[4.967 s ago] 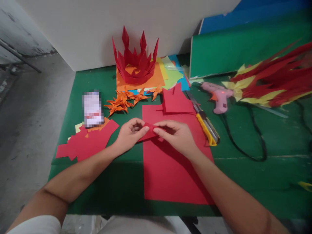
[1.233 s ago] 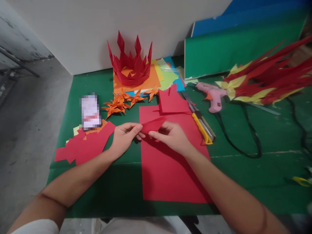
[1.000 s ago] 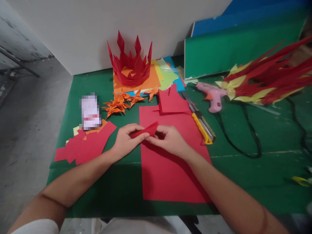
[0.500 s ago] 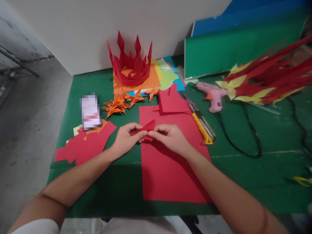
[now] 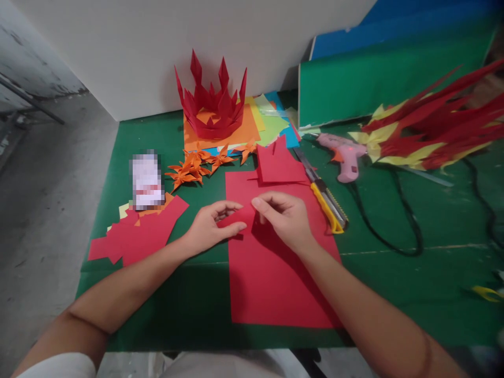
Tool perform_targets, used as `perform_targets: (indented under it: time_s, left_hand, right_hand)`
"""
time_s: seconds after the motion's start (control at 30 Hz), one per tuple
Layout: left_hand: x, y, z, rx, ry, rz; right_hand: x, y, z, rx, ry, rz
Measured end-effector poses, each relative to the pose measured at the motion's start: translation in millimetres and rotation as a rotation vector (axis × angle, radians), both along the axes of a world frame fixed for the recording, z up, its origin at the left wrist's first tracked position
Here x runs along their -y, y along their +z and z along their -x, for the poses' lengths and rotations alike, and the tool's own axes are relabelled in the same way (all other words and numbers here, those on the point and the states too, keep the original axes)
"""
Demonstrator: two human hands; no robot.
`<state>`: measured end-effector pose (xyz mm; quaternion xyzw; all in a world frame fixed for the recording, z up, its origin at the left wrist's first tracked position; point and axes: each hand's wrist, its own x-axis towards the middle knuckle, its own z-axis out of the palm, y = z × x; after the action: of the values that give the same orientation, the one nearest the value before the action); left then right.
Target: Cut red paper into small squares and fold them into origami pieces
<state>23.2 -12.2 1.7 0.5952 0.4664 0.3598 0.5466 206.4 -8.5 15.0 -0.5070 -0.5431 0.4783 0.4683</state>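
A small folded red paper piece [image 5: 241, 216] is pinched between my left hand [image 5: 210, 228] and my right hand [image 5: 286, 218], just above a large red sheet [image 5: 271, 268] that lies flat on the green table [image 5: 394, 273]. My left thumb and fingers close on its left part. My right fingertips grip its right edge. Both hands hover low over the top of the sheet.
Behind stand a red paper crown [image 5: 212, 105] on coloured sheets, orange folded stars [image 5: 197, 165], cut red pieces [image 5: 277, 164], a yellow utility knife [image 5: 325, 202], a pink glue gun [image 5: 344, 155] with black cord, red-yellow paper plumes [image 5: 429, 128], red scraps [image 5: 137, 233] and a blurred card [image 5: 146, 178] at left.
The folded red piece has been turned and lowered from a raised, pointed position to lie flatter between my fingers. My right hand shifted a little upward and right.
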Motion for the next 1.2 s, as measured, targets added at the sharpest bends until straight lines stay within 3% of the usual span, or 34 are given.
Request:
perform_targets:
  time_s: [0.13,0.23,0.33,0.6,0.67,0.77,0.83,1.03,1.2]
  left_hand:
    - [0.1,-4.0,-1.1,-0.005,0.072,-0.112]
    - [-2.2,-4.0,-0.9,0.088,0.156,-0.071]
    - [-4.7,-4.1,-0.6,0.164,0.159,0.009]
    - [-2.5,-3.8,-2.0,0.272,0.026,0.139]
    - [-3.0,-5.7,-1.6,0.298,0.021,0.096]
    - [-4.5,-8.8,-0.8,0.273,0.058,-0.106]
    - [-4.5,-9.8,-0.2,0.214,0.067,-0.182]
    - [-0.4,-8.8,1.2,0.114,0.006,-0.114]
    - [-1.8,-3.4,1.4,0.195,-0.02,-0.064]
  right_hand:
    - [-2.4,-7.4,-0.7,-0.08,0.046,0.067]
    - [-2.3,-11.7,0.9,-0.04,0.213,0.14]
    - [-0.8,-11.4,2.1,0.029,0.312,0.149]
    - [-2.7,-11.7,0.7,-0.073,0.362,0.124]
    - [-3.9,-14.2,0.7,-0.117,0.334,0.129]
    - [-3.7,-15.8,-0.6,-0.15,0.283,0.136]
    - [-2.1,-15.0,-1.6,-0.174,0.314,0.126]
    - [1.8,-11.9,-0.6,-0.129,0.411,-0.039]
    - [0.5,-8.4,-3.5,-0.106,0.305,-0.067]
